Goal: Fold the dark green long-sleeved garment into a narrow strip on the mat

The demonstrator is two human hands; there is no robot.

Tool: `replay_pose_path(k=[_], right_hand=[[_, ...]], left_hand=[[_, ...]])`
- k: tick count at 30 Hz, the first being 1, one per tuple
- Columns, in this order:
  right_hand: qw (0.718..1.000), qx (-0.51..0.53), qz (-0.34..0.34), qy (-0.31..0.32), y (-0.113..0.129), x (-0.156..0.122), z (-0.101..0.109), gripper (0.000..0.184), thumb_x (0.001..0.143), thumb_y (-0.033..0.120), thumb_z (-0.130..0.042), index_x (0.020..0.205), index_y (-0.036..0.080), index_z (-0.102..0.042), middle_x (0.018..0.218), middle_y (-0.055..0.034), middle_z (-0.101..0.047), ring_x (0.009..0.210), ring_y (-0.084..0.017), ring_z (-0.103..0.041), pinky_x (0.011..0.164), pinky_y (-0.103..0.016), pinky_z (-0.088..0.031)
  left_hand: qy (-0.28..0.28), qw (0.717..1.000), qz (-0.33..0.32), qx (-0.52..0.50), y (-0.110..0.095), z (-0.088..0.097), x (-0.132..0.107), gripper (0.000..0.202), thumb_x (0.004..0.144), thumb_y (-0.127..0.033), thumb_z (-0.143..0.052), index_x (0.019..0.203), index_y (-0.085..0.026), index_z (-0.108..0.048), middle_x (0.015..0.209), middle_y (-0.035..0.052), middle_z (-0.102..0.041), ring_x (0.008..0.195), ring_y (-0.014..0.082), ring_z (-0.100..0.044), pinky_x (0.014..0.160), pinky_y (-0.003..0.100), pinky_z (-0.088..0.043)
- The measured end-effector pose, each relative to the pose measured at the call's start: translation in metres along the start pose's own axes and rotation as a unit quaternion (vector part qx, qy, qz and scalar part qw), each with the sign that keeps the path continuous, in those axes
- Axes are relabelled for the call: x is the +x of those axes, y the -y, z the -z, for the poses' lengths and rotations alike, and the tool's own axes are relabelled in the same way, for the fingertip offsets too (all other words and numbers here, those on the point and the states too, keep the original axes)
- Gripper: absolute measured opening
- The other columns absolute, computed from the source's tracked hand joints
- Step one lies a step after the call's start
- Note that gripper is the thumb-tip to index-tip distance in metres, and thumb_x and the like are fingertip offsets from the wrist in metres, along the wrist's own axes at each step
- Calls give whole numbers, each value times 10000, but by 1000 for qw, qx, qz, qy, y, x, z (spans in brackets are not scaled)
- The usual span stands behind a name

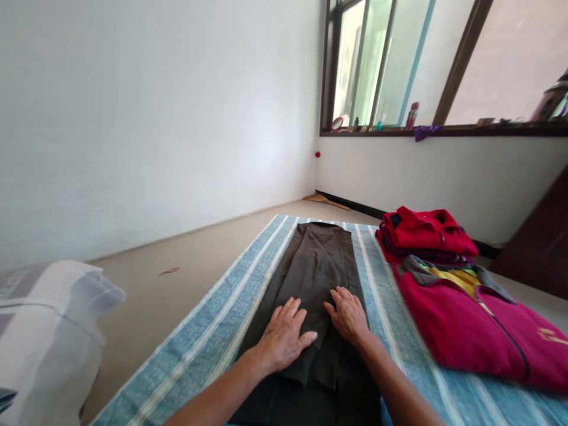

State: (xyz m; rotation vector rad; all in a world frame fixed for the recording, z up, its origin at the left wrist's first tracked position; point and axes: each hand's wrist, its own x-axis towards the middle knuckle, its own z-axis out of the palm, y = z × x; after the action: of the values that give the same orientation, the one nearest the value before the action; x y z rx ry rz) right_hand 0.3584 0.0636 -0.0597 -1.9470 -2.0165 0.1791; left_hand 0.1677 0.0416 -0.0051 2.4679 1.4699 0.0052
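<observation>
A dark brown garment (310,266) lies lengthwise on a blue striped cloth (213,331), its sides turned inward and its narrow end away from me. The lower part nearest me looks almost black, and its exact kind is not clear. My left hand (286,337) rests flat on the middle of the garment, fingers stretched out and thumb pointing right. To its right, my right hand (348,313) lies on the garment's right side with the fingers spread. Neither hand grips anything.
At the right lie a folded magenta zip jacket (465,319) and a stack of red folded clothes (426,231). A white plastic-wrapped bundle (53,337) stands at the left. A hand broom (326,200) lies in the corner, below a windowsill (377,131) with small items.
</observation>
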Motion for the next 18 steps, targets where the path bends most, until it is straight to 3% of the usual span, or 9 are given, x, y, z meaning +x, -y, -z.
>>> replay_pose_path(k=[4, 9, 14, 18], right_hand=[[1000, -4, -4, -25, -1, 14, -1, 424, 936, 321, -386, 1287, 139, -537, 1394, -135, -488, 1327, -265, -389, 1066, -425, -312], [999, -8, 7, -40, 3, 32, -10, 484, 916, 300, -412, 1357, 108, -467, 1449, -153, -415, 1361, -269, -340, 1084, -433, -291], [999, -16, -10, -39, 6, 40, -21, 495, 916, 345, -418, 1314, 68, -515, 1408, -199, -452, 1332, -325, -377, 1064, -499, -303], [995, -6, 19, -97, 6, 39, -28, 453, 917, 325, -438, 1300, 105, -539, 1400, -184, -466, 1340, -308, -372, 1084, -489, -290]], left_hand=[[1, 1000, -19, -7, -18, -1, 12, 592, 886, -452, -459, 1377, -122, -449, 1524, 155, -253, 1427, 281, -148, 1145, 500, -170], [35, 999, 17, -3, -23, -12, 17, 649, 881, -474, -447, 1424, -122, -391, 1537, 157, -185, 1430, 300, -84, 1151, 533, -97], [37, 999, -1, -34, -4, -10, 20, 598, 873, -453, -471, 1384, -142, -447, 1519, 148, -267, 1418, 289, -182, 1147, 515, -174], [-68, 997, -31, -23, 28, 2, 67, 505, 859, -382, -520, 1299, -135, -521, 1461, 158, -389, 1371, 265, -325, 1125, 433, -294]])
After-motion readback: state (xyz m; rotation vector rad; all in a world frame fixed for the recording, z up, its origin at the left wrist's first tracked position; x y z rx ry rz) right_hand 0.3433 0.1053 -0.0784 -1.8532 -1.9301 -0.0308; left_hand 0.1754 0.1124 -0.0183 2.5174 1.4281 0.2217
